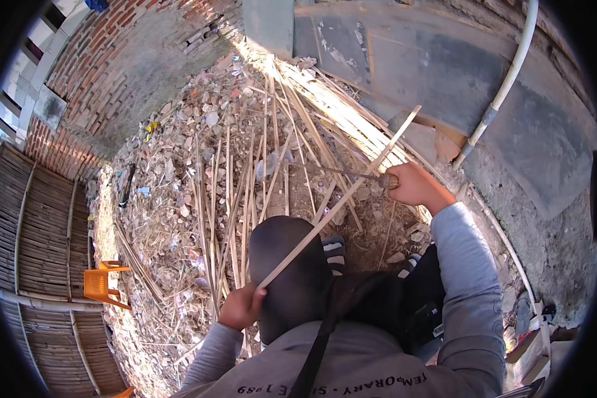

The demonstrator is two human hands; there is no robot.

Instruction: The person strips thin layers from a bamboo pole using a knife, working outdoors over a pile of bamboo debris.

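Note:
My left hand (242,306) is closed around the lower end of a long, pale bamboo strip (297,251). From there the strip slants up and to the right, passing over my dark-covered knee (278,242). In my right hand (411,186) is the handle of a long knife (325,169), gripped in a closed fist. Its thin, dark blade points left and crosses the strip close to the handle. Whether the edge is cutting into the strip, I cannot tell. Both of my forearms are in grey sleeves.
Many loose bamboo strips (229,199) lie over the rubble-strewn ground (172,192) ahead and to the left. An orange plastic chair (99,284) stands at the left, near a bamboo-slat wall (36,225). A pale pipe (501,93) runs along the right-hand wall (544,132).

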